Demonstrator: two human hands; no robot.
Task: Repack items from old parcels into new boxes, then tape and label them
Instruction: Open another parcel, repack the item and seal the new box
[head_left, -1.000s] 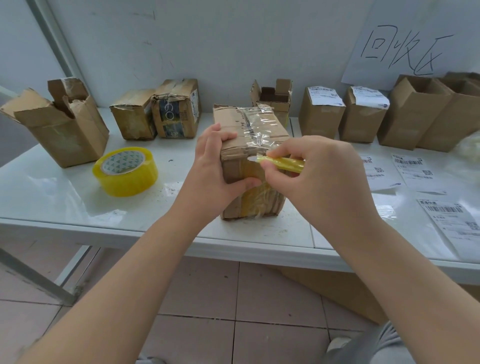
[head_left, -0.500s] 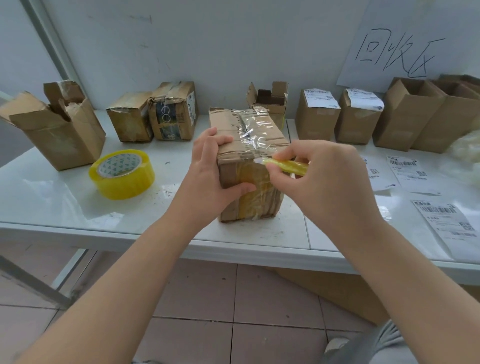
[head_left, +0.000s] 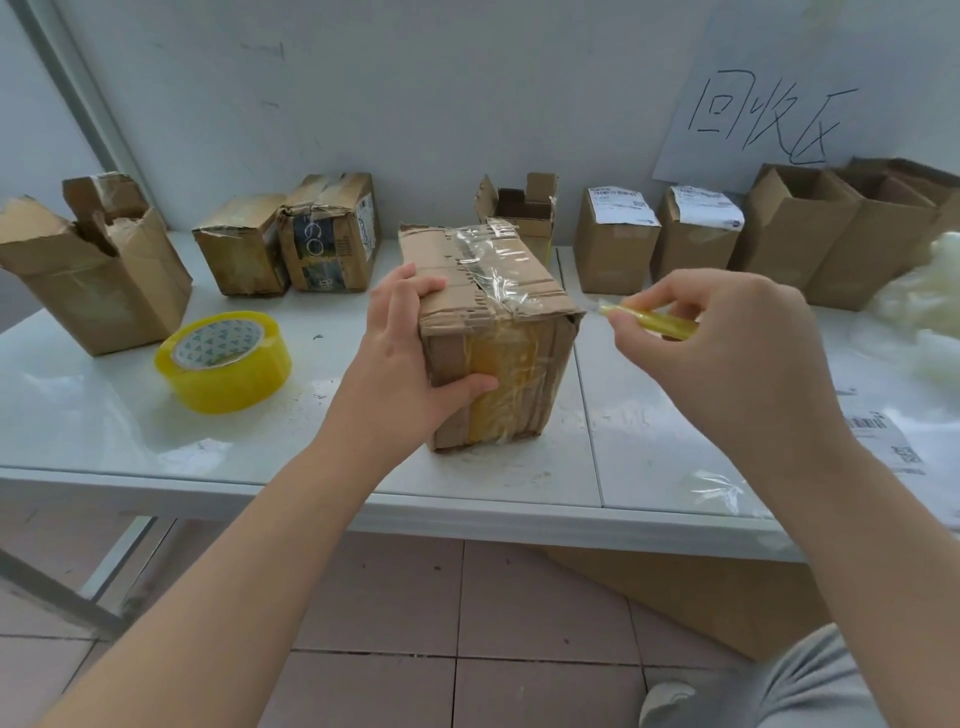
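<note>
the worn brown cardboard parcel (head_left: 498, 332), banded with clear and yellowish tape, stands near the front middle of the white table (head_left: 104, 415). the left hand (head_left: 410, 364) grips its near left corner, fingers curled over the top edge and thumb pressed on the front face. the right hand (head_left: 727, 353) pinches a slim translucent yellow cutter (head_left: 654, 319), whose tip is just beside the parcel's upper right corner; contact is unclear. a yellow roll of packing tape (head_left: 223, 361) lies to the left. torn and open cardboard boxes (head_left: 98, 280) line the wall behind, and a printed shipping label (head_left: 883, 441) lies at the right.
</note>
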